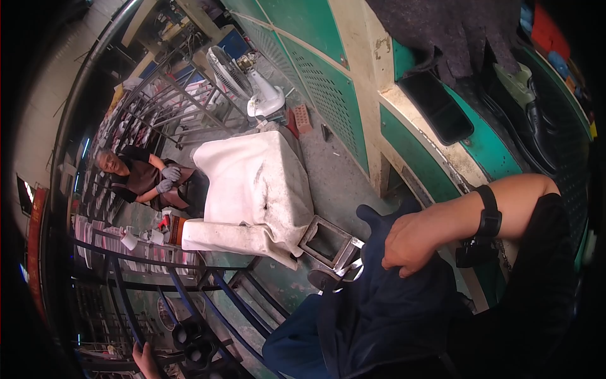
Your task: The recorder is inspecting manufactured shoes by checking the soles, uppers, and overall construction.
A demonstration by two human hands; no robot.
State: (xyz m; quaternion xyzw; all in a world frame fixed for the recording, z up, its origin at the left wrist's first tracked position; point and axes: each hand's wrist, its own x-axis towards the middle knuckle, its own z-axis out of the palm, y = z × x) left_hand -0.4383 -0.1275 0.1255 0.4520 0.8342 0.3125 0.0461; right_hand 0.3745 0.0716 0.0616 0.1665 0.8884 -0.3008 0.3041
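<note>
My right hand (410, 243) is closed, its fingers curled on dark blue cloth (391, 303) that lies over my lap. A black band (490, 211) goes round that wrist. At the lower left, my left hand (146, 361) grips a dark metal bar (126, 297) of a rack; only part of its fingers shows. Close to it is a black device (192, 344) with round openings. Ahead of my lap stands a block draped in a stained white cloth (246, 183), next to a small metal frame (325, 242) with a wheel.
To the right, a green machine bench carries a phone (437, 108), a black shoe (536, 126) and a dark grey cloth (448, 31). Beyond the draped block sit a white fan (230, 72) and a brick (302, 119). A gloved person (148, 177) is at the left, near stacked racks.
</note>
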